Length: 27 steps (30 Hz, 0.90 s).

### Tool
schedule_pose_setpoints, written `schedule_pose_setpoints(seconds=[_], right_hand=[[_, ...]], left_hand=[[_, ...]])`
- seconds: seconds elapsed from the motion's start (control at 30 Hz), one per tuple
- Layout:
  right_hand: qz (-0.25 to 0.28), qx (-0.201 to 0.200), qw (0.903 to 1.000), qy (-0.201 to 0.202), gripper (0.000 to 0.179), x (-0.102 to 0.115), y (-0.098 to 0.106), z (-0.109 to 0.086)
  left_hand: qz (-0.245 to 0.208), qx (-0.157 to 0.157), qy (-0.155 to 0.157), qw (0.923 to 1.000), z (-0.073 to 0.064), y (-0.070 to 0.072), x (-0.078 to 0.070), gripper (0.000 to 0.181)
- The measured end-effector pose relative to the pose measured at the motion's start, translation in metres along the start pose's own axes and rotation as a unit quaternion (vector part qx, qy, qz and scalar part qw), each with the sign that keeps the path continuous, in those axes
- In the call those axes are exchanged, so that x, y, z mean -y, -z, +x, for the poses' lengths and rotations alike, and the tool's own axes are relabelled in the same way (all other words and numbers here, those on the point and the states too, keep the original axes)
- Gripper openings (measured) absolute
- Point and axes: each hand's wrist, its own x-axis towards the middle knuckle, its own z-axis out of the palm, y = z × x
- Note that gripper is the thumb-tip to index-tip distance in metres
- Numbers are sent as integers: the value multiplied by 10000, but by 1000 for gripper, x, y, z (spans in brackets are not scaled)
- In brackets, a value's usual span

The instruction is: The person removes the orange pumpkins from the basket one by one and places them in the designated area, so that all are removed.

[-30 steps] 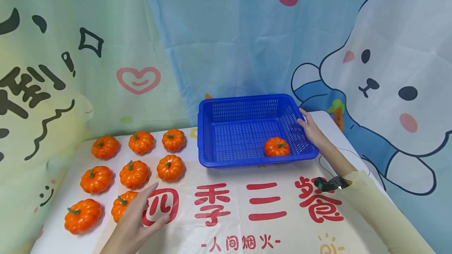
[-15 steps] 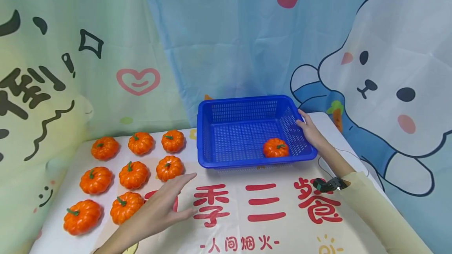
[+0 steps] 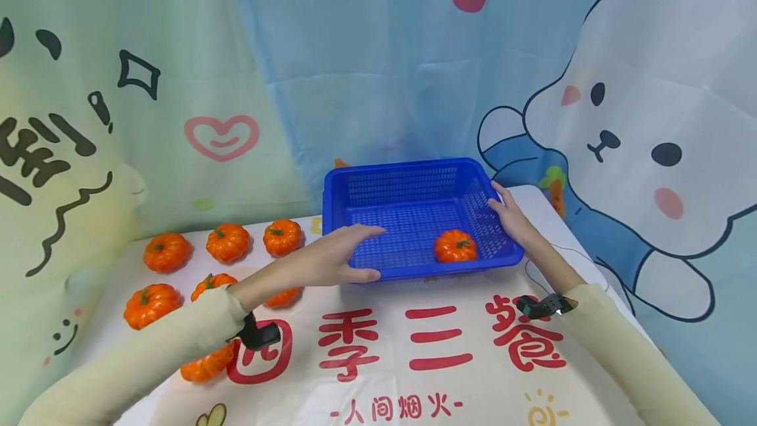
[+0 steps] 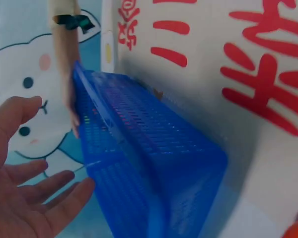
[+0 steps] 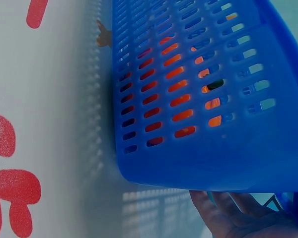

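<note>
A blue plastic basket (image 3: 414,273) with slotted walls stands at the back of the table, a small orange pumpkin (image 3: 455,246) lying inside near its front right corner. My left hand (image 3: 337,258) hovers at the basket's front left, fingers spread, nothing held. In the left wrist view, a gap shows between that hand's fingers (image 4: 64,198) and the basket rim. My right hand (image 3: 513,217) holds the right rim, thumb over the edge and fingers along the outer wall. The right wrist view shows the pumpkin's orange (image 5: 179,99) through the slots.
Several more orange pumpkins (image 3: 228,243) stand in rows on the table's left, some partly covered by my left arm. A printed cloth (image 3: 426,380) covers the table front. Cartoon curtains (image 3: 367,84) hang close behind. A thin cable (image 3: 582,255) runs by the right arm.
My left hand has moved from beside the pumpkins rightward and away from me to the basket's front left. My right hand stays on the rim. The head view has shifted slightly.
</note>
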Motion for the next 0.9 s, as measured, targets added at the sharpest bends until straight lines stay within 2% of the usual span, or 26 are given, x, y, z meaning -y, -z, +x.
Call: schedule_pose_setpoints(seconds=[0.13,0.23,0.43,0.6,0.73,0.9], right_hand=[[-19,34,10000,-59,60,11,-3,-6],[-94,32,9999,-59,60,6,-2,-3],[-212,-35,9998,2,61,-11,-4,9],[-202,7,9998,22,61,-13,-6,12],[-113,7,9999,-25,60,-10,-4,11],[-38,-5,10000,-36,60,0,-3,3]], left_hand=[[66,317,-228,9992,32,5,-2,72],[63,430,-276,9987,58,11,-4,72],[-42,359,-132,9993,108,27,4,72],[128,427,55,9990,141,35,15,74],[172,351,-24,9992,166,38,15,74],[-210,189,-254,9993,195,30,17,71]])
